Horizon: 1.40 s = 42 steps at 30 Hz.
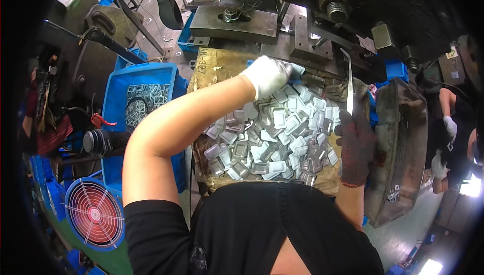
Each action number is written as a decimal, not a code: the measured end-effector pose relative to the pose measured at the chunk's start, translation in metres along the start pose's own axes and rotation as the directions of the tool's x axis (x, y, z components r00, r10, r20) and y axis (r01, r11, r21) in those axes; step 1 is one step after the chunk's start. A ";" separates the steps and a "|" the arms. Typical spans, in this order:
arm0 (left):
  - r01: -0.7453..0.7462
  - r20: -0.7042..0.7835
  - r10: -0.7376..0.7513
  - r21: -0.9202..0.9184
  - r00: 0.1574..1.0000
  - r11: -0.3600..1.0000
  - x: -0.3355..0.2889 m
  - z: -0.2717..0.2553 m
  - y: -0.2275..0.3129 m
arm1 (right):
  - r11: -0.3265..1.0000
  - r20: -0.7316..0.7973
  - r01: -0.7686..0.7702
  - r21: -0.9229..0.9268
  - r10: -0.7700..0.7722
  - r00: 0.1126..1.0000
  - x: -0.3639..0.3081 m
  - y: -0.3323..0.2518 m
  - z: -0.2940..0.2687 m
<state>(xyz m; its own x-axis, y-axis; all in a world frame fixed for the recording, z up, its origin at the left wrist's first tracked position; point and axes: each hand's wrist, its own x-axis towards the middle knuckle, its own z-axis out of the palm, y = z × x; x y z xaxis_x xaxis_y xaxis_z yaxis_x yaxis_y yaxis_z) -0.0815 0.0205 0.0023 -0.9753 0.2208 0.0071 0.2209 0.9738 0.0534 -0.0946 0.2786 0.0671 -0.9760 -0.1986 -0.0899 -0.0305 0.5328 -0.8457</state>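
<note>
My left hand (pixel 269 77), in a white glove, reaches across to the far side of the pile. Its fingers are closed at a pale rectangular metal piece (pixel 298 69), though the fingertips are partly hidden. Beneath and nearer lies a heap of small shallow tray-shaped metal pieces (pixel 282 131) on a worn cardboard-covered surface (pixel 212 73). On the right, my right hand (pixel 357 146) wears a dark knitted glove. It is wrapped round a long thin metal tool (pixel 349 80) that points away from me, its tip bent toward the press.
Heavy machine blocks with bolts (pixel 232 17) stand along the far side. At left, a blue bin (pixel 174 80) holds rectangular metal frames. A dark worn metal bin (pixel 398 149) stands at right. A fan (pixel 94 214) sits lower left. Another person's gloved hand (pixel 450 127) shows far right.
</note>
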 end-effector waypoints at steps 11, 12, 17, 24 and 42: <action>0.115 0.361 -0.623 -0.909 0.694 -0.400 -0.076 0.023 -0.004 | 0.975 0.430 -0.187 0.123 0.117 0.895 -0.058 -0.012 0.007; 0.097 0.350 -0.633 -0.912 0.690 -0.399 -0.079 0.024 -0.005 | 0.979 0.476 -0.171 0.111 0.098 0.874 -0.058 -0.012 0.010; 0.041 0.315 -0.615 -0.908 0.723 -0.417 -0.073 0.018 0.002 | 0.987 0.503 -0.105 0.125 0.028 0.864 -0.059 -0.001 0.015; 0.030 0.296 -0.646 -0.920 0.704 -0.390 -0.076 0.016 -0.003 | 0.997 0.433 0.061 0.041 -0.073 0.898 -0.058 -0.006 0.010; 0.422 -0.039 -0.448 -0.272 0.893 0.865 -0.003 -0.041 -0.032 | 0.992 0.214 -0.096 0.080 0.077 0.974 -0.026 0.008 -0.008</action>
<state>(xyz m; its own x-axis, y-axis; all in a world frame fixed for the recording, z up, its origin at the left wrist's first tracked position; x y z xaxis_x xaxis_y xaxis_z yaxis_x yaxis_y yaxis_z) -0.0864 -0.0135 0.0414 -0.9703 -0.2409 0.0212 -0.2216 0.9209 0.3208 -0.0707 0.2943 0.0671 -0.9067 -0.3279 -0.2654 0.0811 0.4820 -0.8724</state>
